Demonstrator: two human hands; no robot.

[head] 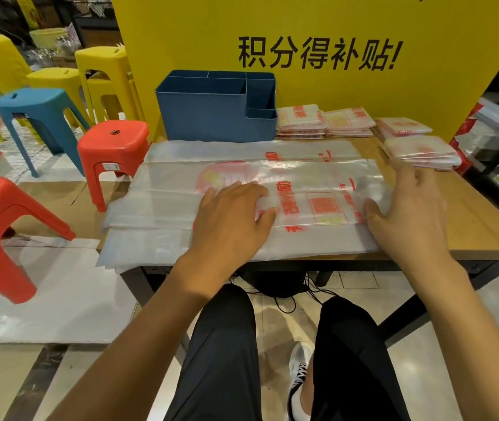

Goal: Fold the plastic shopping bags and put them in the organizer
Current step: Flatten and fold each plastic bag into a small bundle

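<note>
Mid-frame, left hand [233, 214] and right hand [406, 208] lay flat, fingers spread, on the bag [303, 189]; thin, slick, floppy film, probably best pinched at an edge.

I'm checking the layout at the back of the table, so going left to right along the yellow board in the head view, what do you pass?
Blue organizer → first folded-bag stack → second folded-bag stack → third folded-bag stack. A fourth stack lies nearer, at the right end.

Head-worn view, facing forward and down, close over table [485, 226]
</note>
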